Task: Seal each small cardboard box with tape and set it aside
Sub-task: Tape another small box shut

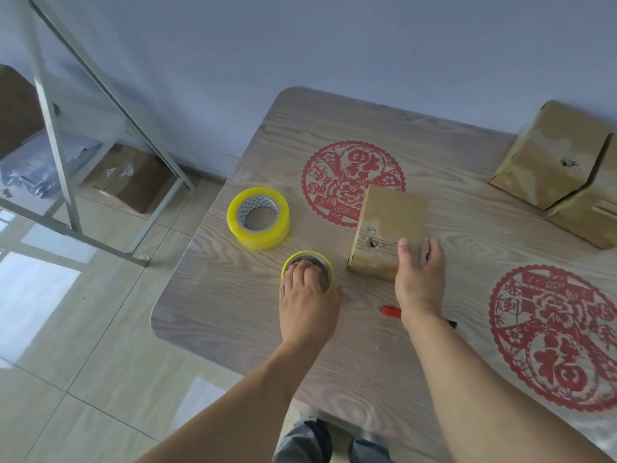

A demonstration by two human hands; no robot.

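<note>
Scanning from the left edge: lay outside the table, a grey metal frame [60,155] over a floor carton [133,182] on pale tiles; no part in the sealing.

Large tape roll: sat flat on the wood-grain table [233,315], a thick yellow-tinted clear roll with a white core [258,218], untouched, just behind the smaller roll.

Small tape roll: lay flat near the table's front-left corner, a thin, nearly spent yellow-rimmed roll [309,272], partly hidden under the fingers.

Left hand: rested on the small roll [305,305], fingers curled over its rim and into its core, thumb low at the right side; looked like a grasp, though whether closed tight could not be told.

Risk at the roll: free end of tape not visible; could cost fumbling, or a torn, self-stuck strip from a thin roll pulled at an angle.

Small box: stood near the table's middle, a tan cardboard box glossy with tape [389,233], with a ragged hole in its near face, overlapping a red paper-cut medallion [334,182].

Right hand: clasped the box's near right corner [420,275], thumb on the front face, fingers round the right side.

Risk at the box: light carton held at one corner; could swivel or slide under tape tension.

Red cutter: lay beneath the right wrist, a slim red-handled tool [394,311]; could be knocked off the edge, or nick the forearm.

Set-aside boxes: sat at the far right, taped tan boxes [554,162], well apart.
</note>
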